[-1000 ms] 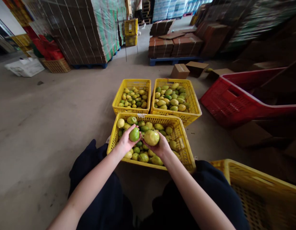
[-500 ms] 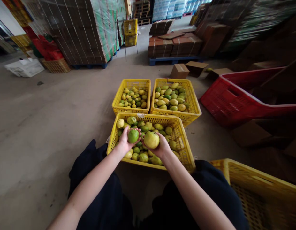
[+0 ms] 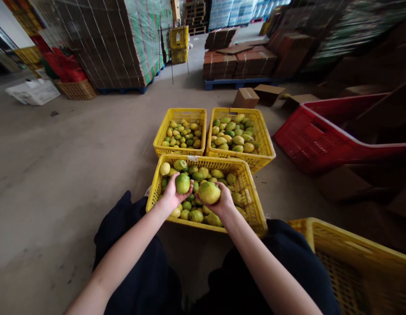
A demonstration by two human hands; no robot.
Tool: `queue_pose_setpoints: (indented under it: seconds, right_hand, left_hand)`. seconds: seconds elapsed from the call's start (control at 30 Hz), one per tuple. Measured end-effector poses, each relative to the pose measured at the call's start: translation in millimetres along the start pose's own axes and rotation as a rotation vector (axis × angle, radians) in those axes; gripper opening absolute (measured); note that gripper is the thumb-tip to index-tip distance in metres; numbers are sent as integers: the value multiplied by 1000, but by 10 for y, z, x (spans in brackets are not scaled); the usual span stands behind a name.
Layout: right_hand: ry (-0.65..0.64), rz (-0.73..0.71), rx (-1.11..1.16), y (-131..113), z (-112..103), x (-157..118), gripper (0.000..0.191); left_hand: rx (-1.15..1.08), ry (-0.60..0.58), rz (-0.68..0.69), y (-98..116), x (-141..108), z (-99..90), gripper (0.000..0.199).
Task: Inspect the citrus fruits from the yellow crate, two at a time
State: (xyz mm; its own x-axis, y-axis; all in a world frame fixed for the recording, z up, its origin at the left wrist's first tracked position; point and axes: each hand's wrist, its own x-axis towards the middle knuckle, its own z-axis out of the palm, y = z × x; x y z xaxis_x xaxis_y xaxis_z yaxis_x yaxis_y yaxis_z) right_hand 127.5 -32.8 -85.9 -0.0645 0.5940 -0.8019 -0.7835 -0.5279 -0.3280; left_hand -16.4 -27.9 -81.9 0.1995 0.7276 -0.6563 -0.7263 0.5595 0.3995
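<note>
A small green fruit (image 3: 182, 183) sits cupped in the left hand (image 3: 172, 194), and a larger yellow-green fruit (image 3: 209, 192) lies in the palm of the right hand (image 3: 220, 202) — both hands closed around their fruit, side by side above the near yellow crate (image 3: 252, 197), which is full of similar fruit. Beyond it stand two more yellow crates — a left one (image 3: 163, 130) and a right one (image 3: 266, 138) — and a red crate (image 3: 308, 144) lies tilted to the right on the concrete floor (image 3: 74, 148).
</note>
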Motion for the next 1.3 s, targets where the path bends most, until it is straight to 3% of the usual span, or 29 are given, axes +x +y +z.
queue_pose_setpoints:
  seconds: [0.13,0.33,0.47,0.67,0.83,1.1,1.3]
  right_hand:
    - [72,-30,6,34,-10,23,9]
    - [-68,48,81,79,8,37,16]
    - [-27,-35,89,66,21,11,13]
    - [4,-1,33,34,2,1,18]
    - [-18,9,34,63,-4,32,20]
    - [-14,-31,67,48,0,11,13]
    - [-23,27,65,72,-37,51,18]
  left_hand:
    - [6,-14,19,-9,27,-38,27]
    - [8,-21,29,-13,8,-2,22]
    - [-4,47,61,-6,-8,25,17]
    - [-30,12,-9,-1,10,-11,36]
    - [-7,-34,44,-11,22,-17,31]
    - [-23,16,94,-3,21,1,19]
    - [-32,35,12,-31,51,-31,26]
